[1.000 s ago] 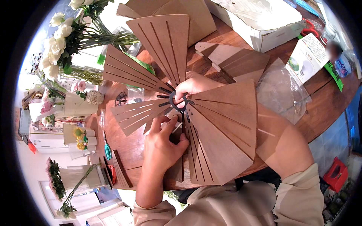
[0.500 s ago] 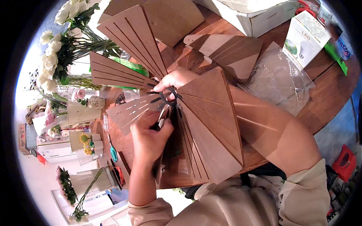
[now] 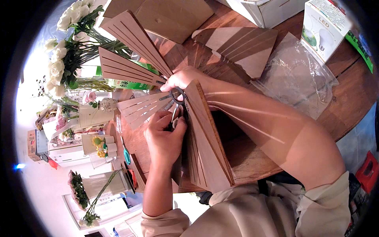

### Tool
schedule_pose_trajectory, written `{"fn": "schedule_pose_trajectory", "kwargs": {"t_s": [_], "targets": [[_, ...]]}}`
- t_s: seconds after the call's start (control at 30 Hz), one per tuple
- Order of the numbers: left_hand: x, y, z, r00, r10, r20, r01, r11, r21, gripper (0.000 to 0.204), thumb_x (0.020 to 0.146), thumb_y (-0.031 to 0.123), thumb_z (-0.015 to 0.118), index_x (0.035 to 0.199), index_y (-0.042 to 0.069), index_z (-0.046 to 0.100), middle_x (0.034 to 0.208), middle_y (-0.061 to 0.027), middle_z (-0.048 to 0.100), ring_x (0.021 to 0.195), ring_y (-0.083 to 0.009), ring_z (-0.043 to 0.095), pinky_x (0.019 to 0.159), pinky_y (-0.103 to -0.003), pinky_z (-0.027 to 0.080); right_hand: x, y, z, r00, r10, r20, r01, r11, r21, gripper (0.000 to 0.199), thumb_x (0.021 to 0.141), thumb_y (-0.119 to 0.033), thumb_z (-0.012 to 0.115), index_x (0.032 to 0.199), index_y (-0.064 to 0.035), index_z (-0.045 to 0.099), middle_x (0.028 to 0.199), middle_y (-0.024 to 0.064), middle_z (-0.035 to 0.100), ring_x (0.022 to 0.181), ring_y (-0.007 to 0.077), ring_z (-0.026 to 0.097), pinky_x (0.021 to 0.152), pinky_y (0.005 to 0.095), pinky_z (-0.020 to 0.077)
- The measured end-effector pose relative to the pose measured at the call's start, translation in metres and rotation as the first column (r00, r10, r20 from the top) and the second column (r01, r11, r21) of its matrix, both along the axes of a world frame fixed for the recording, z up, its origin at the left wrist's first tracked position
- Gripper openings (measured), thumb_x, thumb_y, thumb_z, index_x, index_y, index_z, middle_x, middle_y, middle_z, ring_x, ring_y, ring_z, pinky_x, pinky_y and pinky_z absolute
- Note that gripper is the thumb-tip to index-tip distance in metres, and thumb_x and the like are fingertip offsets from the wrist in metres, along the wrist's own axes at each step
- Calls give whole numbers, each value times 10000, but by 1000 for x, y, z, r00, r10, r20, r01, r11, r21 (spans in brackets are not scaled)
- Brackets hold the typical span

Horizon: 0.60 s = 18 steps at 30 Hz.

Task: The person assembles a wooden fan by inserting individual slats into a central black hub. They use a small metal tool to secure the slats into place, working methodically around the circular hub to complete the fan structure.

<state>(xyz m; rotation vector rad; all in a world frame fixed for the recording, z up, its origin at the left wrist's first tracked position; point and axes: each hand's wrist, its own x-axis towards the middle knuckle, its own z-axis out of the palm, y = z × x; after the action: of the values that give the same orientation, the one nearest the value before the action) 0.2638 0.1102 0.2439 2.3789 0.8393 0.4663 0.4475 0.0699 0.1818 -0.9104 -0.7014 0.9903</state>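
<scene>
At the centre of the frame the left hand [image 3: 164,136] is closed, pinching a thin metal tool [image 3: 174,114] just below a small dark ring [image 3: 177,95], where slotted wooden panels [image 3: 136,108] fan out. The right hand [image 3: 185,78] grips the hub from above, nearer the ring (its fingers partly hidden). Panels run long-axis outward toward upper left and lower centre; bare bench [image 3: 347,94] lies at right, flowers [image 3: 69,51] crowd the left.

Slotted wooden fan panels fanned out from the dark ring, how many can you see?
5: two upper left, one left, two on edge below the ring. More may hide behind them.
</scene>
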Motion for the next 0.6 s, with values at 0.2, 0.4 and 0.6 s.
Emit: {"fn": "schedule_pose_trajectory", "kwargs": {"t_s": [0.2, 0.4, 0.6], "targets": [[-2, -7, -8, 996, -93, -12, 94, 968, 232, 254, 822, 77, 765, 1060, -10, 789, 939, -152, 689, 782, -278, 688, 710, -363, 552, -3, 5, -7, 993, -42, 108, 37, 998, 48, 171, 844, -160, 778, 866, -6, 707, 747, 40, 600, 642, 132, 568, 533, 283, 437], [-3, -9, -6, 978, -197, -70, 208, 889, 407, 259, 847, 63, 742, 1092, -11, 778, 955, -171, 678, 830, -323, 693, 743, -397, 561, -5, -2, 3, 1000, -11, -9, 11, 1000, -3, 219, 854, -200, 790, 870, 7, 722, 765, 44, 625, 673, 138, 588, 551, 288, 462], [-3, -12, 0, 968, -208, -144, 247, 897, 367, 271, 876, 62, 726, 1132, -18, 766, 998, -192, 655, 885, -349, 677, 789, -416, 554, 2, 3, -4, 994, 2, 110, 0, 1000, -14, 272, 875, -234, 801, 863, 27, 729, 797, 60, 652, 701, 127, 613, 573, 288, 492]]}}
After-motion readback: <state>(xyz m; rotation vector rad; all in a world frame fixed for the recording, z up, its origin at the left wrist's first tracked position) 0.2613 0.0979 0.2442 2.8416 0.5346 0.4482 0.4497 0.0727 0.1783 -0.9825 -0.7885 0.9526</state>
